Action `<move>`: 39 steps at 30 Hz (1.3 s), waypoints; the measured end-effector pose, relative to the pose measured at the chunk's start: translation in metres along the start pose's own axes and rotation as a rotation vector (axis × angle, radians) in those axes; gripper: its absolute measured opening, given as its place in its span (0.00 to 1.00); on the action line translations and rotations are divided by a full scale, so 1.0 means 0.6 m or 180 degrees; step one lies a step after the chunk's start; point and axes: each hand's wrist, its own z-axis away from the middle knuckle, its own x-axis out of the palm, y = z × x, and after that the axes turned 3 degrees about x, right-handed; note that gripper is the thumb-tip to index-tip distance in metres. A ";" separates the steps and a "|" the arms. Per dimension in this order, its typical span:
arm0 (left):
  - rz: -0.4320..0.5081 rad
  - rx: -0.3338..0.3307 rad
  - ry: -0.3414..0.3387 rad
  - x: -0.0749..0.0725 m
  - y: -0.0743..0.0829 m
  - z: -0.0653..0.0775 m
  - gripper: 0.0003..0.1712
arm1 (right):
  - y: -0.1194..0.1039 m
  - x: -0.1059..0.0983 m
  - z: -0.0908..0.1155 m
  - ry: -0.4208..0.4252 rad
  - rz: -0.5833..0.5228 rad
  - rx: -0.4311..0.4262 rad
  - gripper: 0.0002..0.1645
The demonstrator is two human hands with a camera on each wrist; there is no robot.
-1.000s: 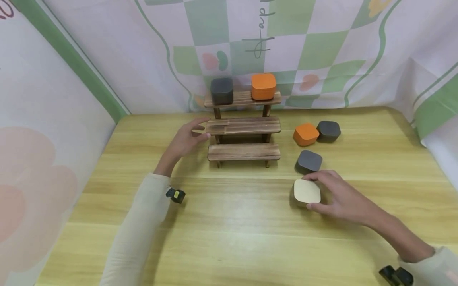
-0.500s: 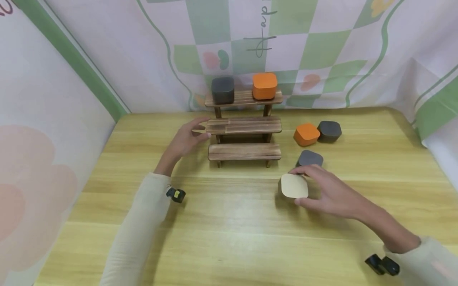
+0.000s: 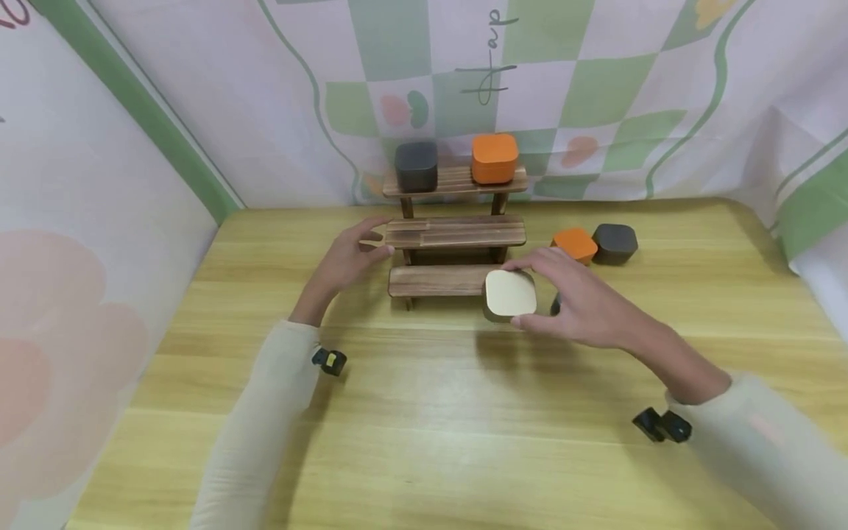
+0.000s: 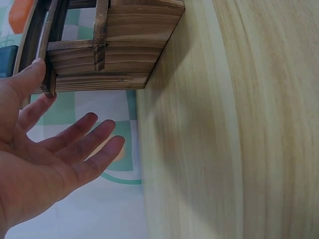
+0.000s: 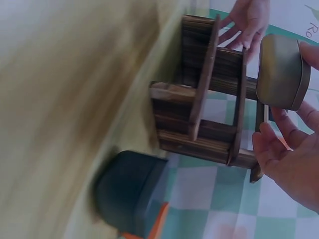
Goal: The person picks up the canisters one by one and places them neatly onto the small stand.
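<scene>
A small cream tin [image 3: 510,293] with rounded corners is held in my right hand [image 3: 589,305], thumb and fingers on its sides. It hangs off the table, overlapping the right end of the lowest step in the head view. The wooden three-step display stand [image 3: 457,232] carries a dark grey tin [image 3: 417,166] and an orange tin [image 3: 495,158] on its top step. At the stand's left side, my left hand [image 3: 351,258] pinches the end of the middle step between thumb and index finger; its other fingers [image 4: 99,144] extend loosely, away from the wood.
Right of the stand, another orange tin [image 3: 575,244] and a dark tin [image 3: 615,244] sit side by side on the wooden table [image 3: 411,442]. A third tin, grey [image 3: 555,303], is mostly hidden behind my right hand. A patterned curtain [image 3: 457,103] backs the table.
My right hand has lifted the cream tin off the table and carried it left and away from me, up to the stand's lowest step. The left hand has stayed at the stand.
</scene>
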 end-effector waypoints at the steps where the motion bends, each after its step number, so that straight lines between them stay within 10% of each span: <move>1: -0.0009 0.0005 0.0004 0.001 0.000 -0.001 0.32 | -0.002 -0.001 -0.006 0.0006 -0.0009 0.0013 0.36; 16: -0.0052 -0.0020 0.0051 0.000 0.002 0.003 0.32 | -0.024 0.010 -0.115 0.0017 -0.0274 0.0504 0.38; 39: -0.0034 -0.0167 0.0050 0.000 0.008 0.005 0.32 | -0.026 0.042 -0.221 -0.0018 -0.0129 0.0413 0.38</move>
